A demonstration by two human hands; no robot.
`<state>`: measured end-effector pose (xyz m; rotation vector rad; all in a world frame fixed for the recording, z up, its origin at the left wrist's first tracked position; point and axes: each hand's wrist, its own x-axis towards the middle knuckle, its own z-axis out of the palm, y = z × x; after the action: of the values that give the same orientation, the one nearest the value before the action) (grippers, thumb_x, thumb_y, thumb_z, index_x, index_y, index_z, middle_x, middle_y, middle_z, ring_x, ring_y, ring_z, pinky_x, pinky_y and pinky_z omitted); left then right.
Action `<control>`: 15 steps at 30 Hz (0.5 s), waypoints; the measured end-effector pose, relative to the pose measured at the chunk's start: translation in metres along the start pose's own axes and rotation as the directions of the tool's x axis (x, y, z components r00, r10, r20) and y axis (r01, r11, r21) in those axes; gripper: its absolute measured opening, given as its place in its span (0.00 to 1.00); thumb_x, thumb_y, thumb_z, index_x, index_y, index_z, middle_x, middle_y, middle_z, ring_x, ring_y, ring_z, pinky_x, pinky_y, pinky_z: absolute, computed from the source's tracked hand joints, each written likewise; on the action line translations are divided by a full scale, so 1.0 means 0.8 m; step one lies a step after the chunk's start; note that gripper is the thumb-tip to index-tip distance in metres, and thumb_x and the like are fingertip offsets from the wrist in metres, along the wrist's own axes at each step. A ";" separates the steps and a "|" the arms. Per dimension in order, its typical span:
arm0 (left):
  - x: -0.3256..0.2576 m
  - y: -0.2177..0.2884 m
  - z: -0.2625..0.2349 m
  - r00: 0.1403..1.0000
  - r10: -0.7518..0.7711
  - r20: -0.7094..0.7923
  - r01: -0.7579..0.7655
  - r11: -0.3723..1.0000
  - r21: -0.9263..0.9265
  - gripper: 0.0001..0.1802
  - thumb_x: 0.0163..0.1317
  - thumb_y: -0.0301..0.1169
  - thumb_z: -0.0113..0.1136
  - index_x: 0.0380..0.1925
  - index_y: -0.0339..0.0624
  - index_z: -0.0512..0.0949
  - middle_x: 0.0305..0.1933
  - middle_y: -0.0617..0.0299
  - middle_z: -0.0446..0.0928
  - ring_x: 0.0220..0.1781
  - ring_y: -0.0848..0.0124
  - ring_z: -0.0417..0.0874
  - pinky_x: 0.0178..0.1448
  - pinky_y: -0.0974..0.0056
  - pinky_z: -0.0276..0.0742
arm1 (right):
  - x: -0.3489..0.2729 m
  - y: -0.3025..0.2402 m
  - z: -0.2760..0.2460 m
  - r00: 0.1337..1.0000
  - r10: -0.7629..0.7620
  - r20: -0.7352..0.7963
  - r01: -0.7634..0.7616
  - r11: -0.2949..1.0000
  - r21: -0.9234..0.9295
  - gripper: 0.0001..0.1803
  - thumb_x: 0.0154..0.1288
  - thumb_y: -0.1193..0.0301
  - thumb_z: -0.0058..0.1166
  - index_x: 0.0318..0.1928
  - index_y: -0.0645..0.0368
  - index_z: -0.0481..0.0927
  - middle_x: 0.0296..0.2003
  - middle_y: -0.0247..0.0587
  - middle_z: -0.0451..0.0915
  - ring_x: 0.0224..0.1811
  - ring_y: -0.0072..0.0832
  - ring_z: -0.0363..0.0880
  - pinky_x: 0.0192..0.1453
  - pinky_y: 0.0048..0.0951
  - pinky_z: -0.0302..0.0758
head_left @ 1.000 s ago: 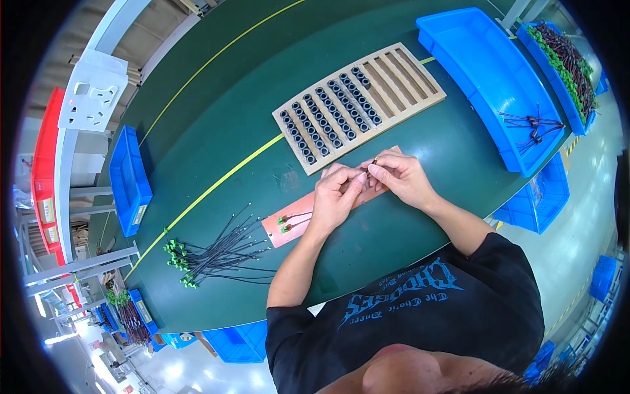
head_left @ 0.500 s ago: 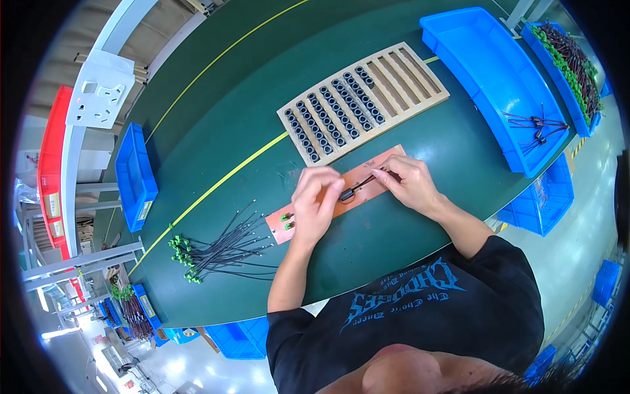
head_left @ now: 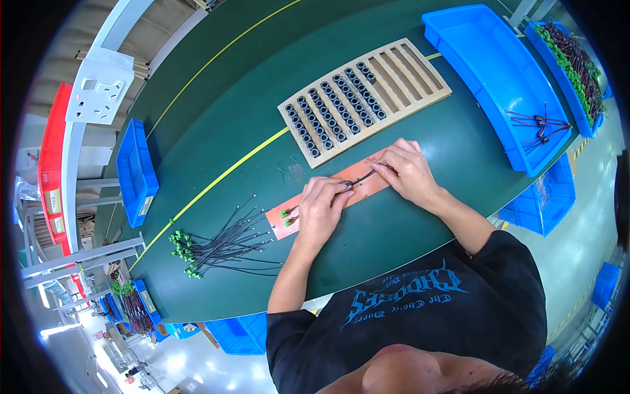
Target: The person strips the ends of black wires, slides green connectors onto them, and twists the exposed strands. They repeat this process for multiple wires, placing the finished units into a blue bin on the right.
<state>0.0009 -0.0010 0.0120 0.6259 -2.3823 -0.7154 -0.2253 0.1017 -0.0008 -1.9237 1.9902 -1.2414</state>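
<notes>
My left hand is over the middle of a long copper-coloured board, fingers closed at a small black ring-shaped core, mostly hidden by them. A black cable runs from the core to my right hand, which pinches it near the board's far right end. Two green connectors sit at the board's left end. Beyond the board stands a wooden tray with black ring cores in several of its grooves; the right-hand grooves hold none.
A bundle of black cables with green ends lies left on the green table. A large blue bin with a few cables stands right, beside another blue bin of cables. A small blue bin stands at far left.
My left hand has lowered and closed further over the core, hiding more of it. My right hand has shifted slightly, still pinching the cable, which now looks straighter.
</notes>
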 end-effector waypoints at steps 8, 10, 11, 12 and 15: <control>0.000 0.006 -0.003 0.995 -0.094 0.034 0.097 0.992 -0.081 0.10 0.54 0.21 0.77 0.34 0.34 0.84 0.38 0.56 0.85 0.42 0.58 0.84 0.47 0.57 0.79 | 0.001 0.010 -0.006 0.999 0.043 0.032 -0.042 0.999 -0.022 0.06 0.67 0.68 0.66 0.36 0.58 0.86 0.30 0.36 0.82 0.38 0.36 0.76 0.53 0.38 0.68; -0.001 0.004 -0.004 0.997 -0.074 0.035 0.076 0.995 -0.060 0.11 0.55 0.21 0.77 0.35 0.34 0.82 0.38 0.56 0.85 0.42 0.59 0.84 0.47 0.58 0.80 | 0.003 0.012 -0.008 0.997 0.056 0.053 -0.056 0.998 -0.001 0.07 0.68 0.68 0.66 0.35 0.58 0.86 0.29 0.36 0.80 0.38 0.36 0.75 0.52 0.38 0.67; -0.001 0.003 -0.004 0.997 -0.057 0.043 0.059 0.998 -0.037 0.13 0.55 0.21 0.77 0.36 0.35 0.81 0.39 0.56 0.84 0.42 0.59 0.85 0.47 0.58 0.81 | 0.004 0.013 -0.007 0.997 0.061 0.048 -0.061 0.998 0.011 0.07 0.68 0.68 0.66 0.35 0.58 0.85 0.29 0.36 0.80 0.37 0.36 0.75 0.52 0.38 0.67; -0.002 0.002 -0.004 0.998 -0.040 0.051 0.041 0.999 -0.014 0.14 0.56 0.20 0.77 0.38 0.35 0.80 0.39 0.55 0.84 0.42 0.60 0.85 0.47 0.59 0.82 | 0.004 0.013 -0.007 0.997 0.066 0.043 -0.067 0.997 0.022 0.08 0.68 0.68 0.66 0.34 0.58 0.84 0.29 0.37 0.80 0.37 0.36 0.75 0.52 0.39 0.67; -0.010 0.001 0.008 0.970 -0.239 0.043 0.243 0.956 -0.166 0.17 0.58 0.19 0.76 0.42 0.36 0.76 0.40 0.55 0.82 0.41 0.64 0.88 0.46 0.62 0.86 | 0.005 0.016 -0.009 0.995 0.071 0.070 -0.073 0.997 0.029 0.09 0.69 0.68 0.65 0.32 0.58 0.82 0.29 0.37 0.79 0.37 0.37 0.75 0.51 0.39 0.68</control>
<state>0.0024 0.0060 0.0050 0.8478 -2.2565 -1.0238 -0.2406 0.0995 -0.0019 -1.8373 1.9749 -1.1657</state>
